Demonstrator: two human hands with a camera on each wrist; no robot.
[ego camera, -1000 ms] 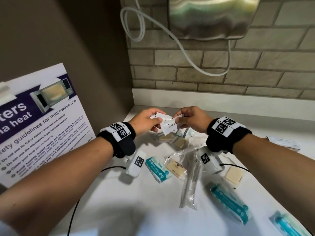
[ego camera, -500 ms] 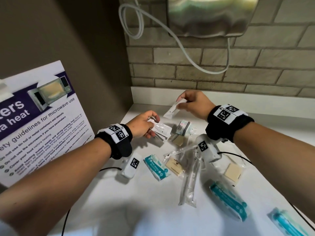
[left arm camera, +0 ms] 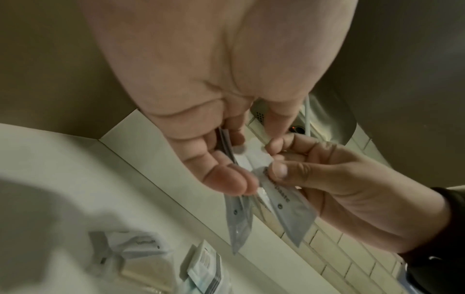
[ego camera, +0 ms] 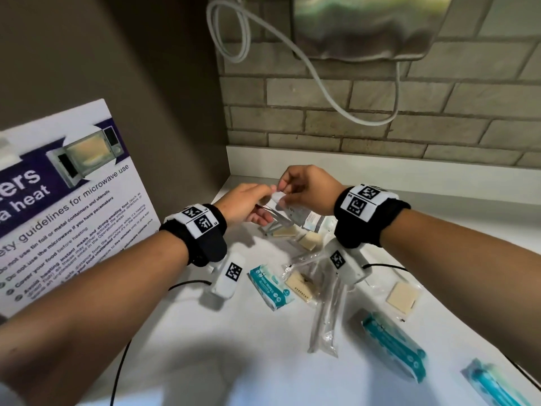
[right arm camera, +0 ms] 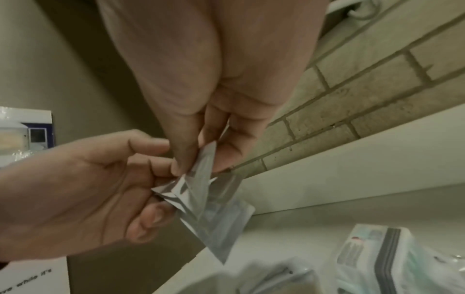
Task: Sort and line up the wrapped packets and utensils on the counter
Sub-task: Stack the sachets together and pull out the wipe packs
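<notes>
Both hands meet above the back of the white counter (ego camera: 205,361). My left hand (ego camera: 248,203) pinches a small stack of thin white sachets (left arm camera: 239,214) between thumb and fingers. My right hand (ego camera: 304,189) pinches another white sachet (left arm camera: 289,210) by its top edge, pressed against the stack. In the right wrist view the sachets (right arm camera: 214,206) fan out below the fingertips. Under the hands lie wrapped beige squares (ego camera: 310,240), a teal wipes pack (ego camera: 270,284), a clear-wrapped utensil (ego camera: 328,315) and two more teal packs (ego camera: 392,344), (ego camera: 494,385).
A microwave safety poster (ego camera: 58,206) leans on the left wall. A brick wall (ego camera: 380,112) with a white ledge closes the back; a metal dispenser (ego camera: 366,24) and a looped cable (ego camera: 322,80) hang above. Another beige square (ego camera: 401,297) lies at right. Black cables trail from the wrists.
Half a second ago my right hand held one sachet apart, up near the back ledge. It has come back left and down, and the sachet now meets the stack in my left hand.
</notes>
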